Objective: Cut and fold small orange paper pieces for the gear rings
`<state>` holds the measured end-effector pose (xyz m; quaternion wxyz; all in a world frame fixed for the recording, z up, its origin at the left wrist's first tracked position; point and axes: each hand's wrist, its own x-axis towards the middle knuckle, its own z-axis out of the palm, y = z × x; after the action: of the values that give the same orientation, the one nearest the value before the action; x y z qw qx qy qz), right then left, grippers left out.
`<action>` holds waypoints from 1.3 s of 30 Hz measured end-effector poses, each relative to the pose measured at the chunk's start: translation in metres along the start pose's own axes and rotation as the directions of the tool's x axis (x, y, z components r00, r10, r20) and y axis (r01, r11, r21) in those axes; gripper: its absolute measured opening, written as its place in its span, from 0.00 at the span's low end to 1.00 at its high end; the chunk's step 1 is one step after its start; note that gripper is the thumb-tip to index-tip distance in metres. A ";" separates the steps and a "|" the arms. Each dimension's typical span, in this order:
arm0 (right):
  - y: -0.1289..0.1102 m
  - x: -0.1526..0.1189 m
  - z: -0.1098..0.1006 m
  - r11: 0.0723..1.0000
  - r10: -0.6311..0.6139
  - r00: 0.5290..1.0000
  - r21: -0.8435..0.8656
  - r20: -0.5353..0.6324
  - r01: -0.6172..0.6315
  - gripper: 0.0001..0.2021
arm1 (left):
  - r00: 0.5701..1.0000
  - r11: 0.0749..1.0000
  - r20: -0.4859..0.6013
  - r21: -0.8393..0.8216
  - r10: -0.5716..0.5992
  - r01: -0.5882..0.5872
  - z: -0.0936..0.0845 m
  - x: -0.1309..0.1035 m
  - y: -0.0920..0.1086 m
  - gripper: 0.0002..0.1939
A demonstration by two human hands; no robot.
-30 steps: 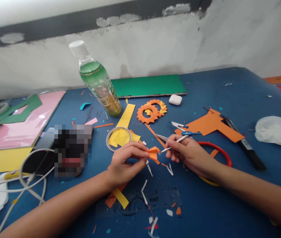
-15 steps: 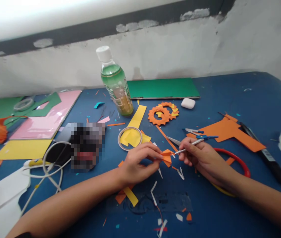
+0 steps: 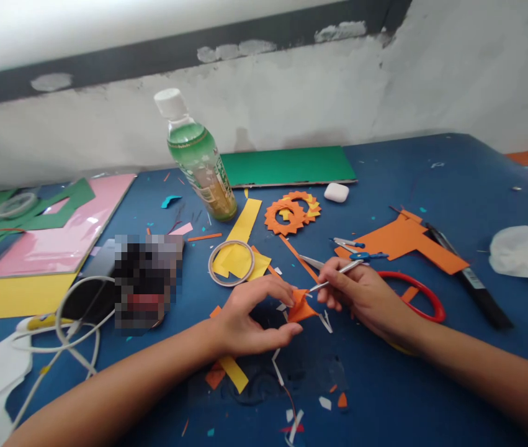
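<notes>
My left hand (image 3: pixel 254 316) curls beside a small folded orange paper piece (image 3: pixel 301 306), its fingertips at the upper left edge and its thumb stretched just below. The piece lies between finger and thumb. My right hand (image 3: pixel 361 298) is closed around slim silver tweezers (image 3: pixel 340 273), whose tip meets the paper's upper right edge. Under that hand lies a pair of scissors with a red handle (image 3: pixel 437 304); its blade pokes out to the left. White paper slivers (image 3: pixel 325 321) lie close by. Two toothed paper rings (image 3: pixel 286 216), orange and orange-yellow, overlap beyond the hands.
A drink bottle (image 3: pixel 203 171) stands at the back, near a green board (image 3: pixel 286 166). A tape roll (image 3: pixel 211 273) lies over yellow paper. To the right are a compass (image 3: pixel 368 256), cut orange card (image 3: pixel 398 239) and a black cutter (image 3: pixel 487 304). A white cable (image 3: pixel 61 310) loops at left.
My left thumb and fingers have spread wider, and the orange piece has turned to show a broader face. The tweezers still touch its edge. The view has shifted slightly right.
</notes>
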<state>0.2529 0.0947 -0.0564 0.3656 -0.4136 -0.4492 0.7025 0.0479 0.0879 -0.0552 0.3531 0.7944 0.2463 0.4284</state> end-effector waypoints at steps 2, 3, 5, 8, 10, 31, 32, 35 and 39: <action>-0.001 0.000 0.000 1.000 -0.001 1.000 -0.016 0.020 0.002 0.16 | 0.999 0.998 0.006 -0.042 -0.051 0.051 0.000 0.000 0.000 0.12; -0.001 0.000 0.000 1.000 -0.003 1.000 -0.021 0.031 0.004 0.16 | 0.997 0.996 0.005 -0.048 -0.080 0.081 0.000 0.000 -0.001 0.11; -0.002 -0.001 0.000 0.999 -0.006 0.999 -0.031 0.050 0.007 0.16 | 0.992 0.991 -0.006 -0.034 -0.129 0.129 0.000 0.000 -0.001 0.10; -0.004 -0.001 0.001 0.999 -0.004 0.998 -0.046 0.064 0.007 0.16 | 0.987 0.987 0.005 -0.009 -0.160 0.160 0.001 0.002 -0.002 0.10; -0.005 -0.001 0.001 0.999 -0.009 0.997 -0.050 0.077 0.012 0.16 | 0.983 0.983 0.027 0.008 -0.183 0.183 0.002 0.003 -0.003 0.08; -0.015 0.002 -0.009 0.961 -0.037 0.999 -0.274 0.006 0.037 0.21 | 0.869 0.855 0.044 -0.163 -0.493 0.493 0.004 0.001 -0.005 0.04; -0.016 0.002 -0.009 0.965 -0.042 0.999 -0.259 0.014 0.044 0.21 | 0.866 0.850 0.046 -0.169 -0.499 0.499 0.004 0.000 -0.004 0.05; -0.014 0.001 -0.006 0.978 -0.060 0.997 -0.200 0.043 0.067 0.20 | 0.862 0.851 0.065 -0.139 -0.503 0.507 0.004 0.001 -0.003 0.05; -0.008 0.002 -0.002 0.986 -0.089 0.996 -0.139 0.023 0.091 0.18 | 0.903 0.903 0.003 0.026 -0.429 0.429 0.003 0.005 0.000 0.02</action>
<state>0.2555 0.0997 -0.0504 0.3633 -0.4117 -0.5184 0.6555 0.0533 0.0905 -0.0541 0.4298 0.7271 0.4188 0.3334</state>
